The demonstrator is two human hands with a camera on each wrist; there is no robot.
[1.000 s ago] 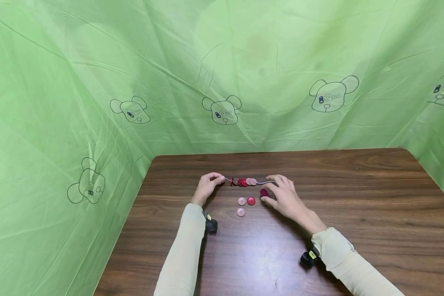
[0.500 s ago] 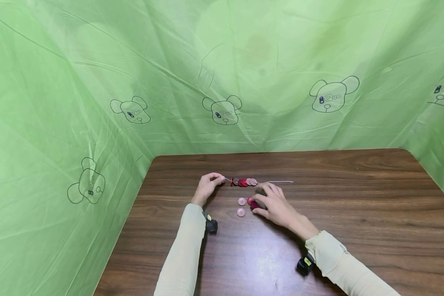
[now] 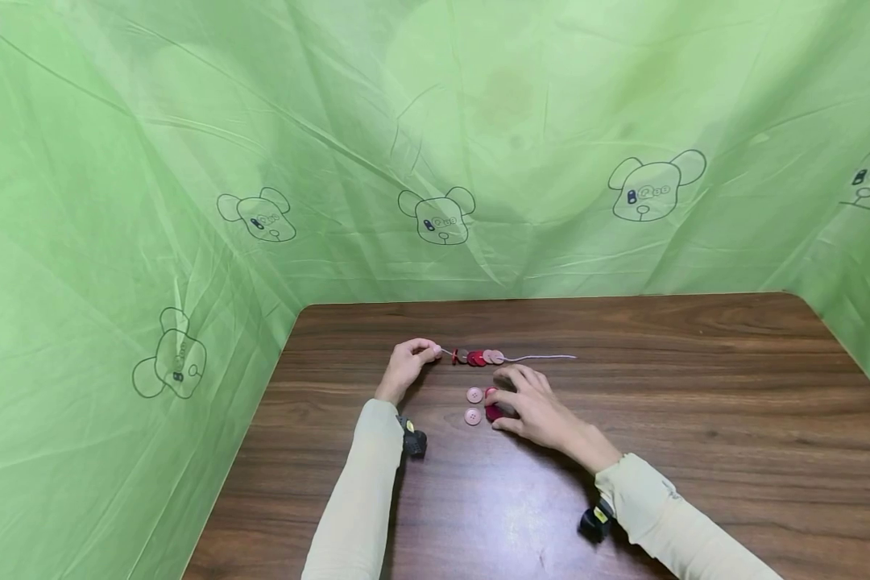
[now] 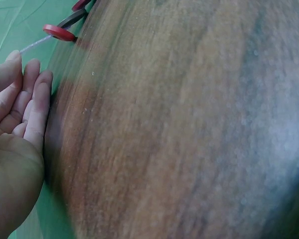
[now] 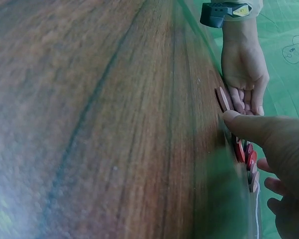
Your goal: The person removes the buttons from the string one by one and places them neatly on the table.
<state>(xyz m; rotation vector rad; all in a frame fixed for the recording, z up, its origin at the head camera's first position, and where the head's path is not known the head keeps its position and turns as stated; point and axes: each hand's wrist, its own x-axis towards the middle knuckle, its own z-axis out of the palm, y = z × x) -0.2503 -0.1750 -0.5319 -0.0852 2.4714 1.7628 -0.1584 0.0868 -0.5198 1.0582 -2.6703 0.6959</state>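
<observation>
My left hand (image 3: 405, 366) pinches the left end of a thin pale cord (image 3: 540, 357) between thumb and finger. Several red, dark and pink buttons (image 3: 476, 358) are strung along the cord; a red button (image 4: 59, 33) stands on edge nearest that hand in the left wrist view. My right hand (image 3: 540, 409) holds a dark red button (image 3: 492, 413) between thumb and index finger, low over the table. A bright red button (image 3: 490, 392) is partly hidden behind its index finger. Just left lie two loose pink buttons, an upper pink button (image 3: 474, 395) and a lower pink button (image 3: 473, 416).
The brown wood-grain table (image 3: 732, 419) reaches back to a green cloth (image 3: 536, 145) printed with bear heads, which also hangs at both sides. Each wrist carries a black camera, such as the left wrist camera (image 3: 414, 443). The cord's right end lies loose on the table.
My right hand has moved left and toward me, away from the cord's right end, bringing the dark red button beside the loose ones. The left hand has stayed put.
</observation>
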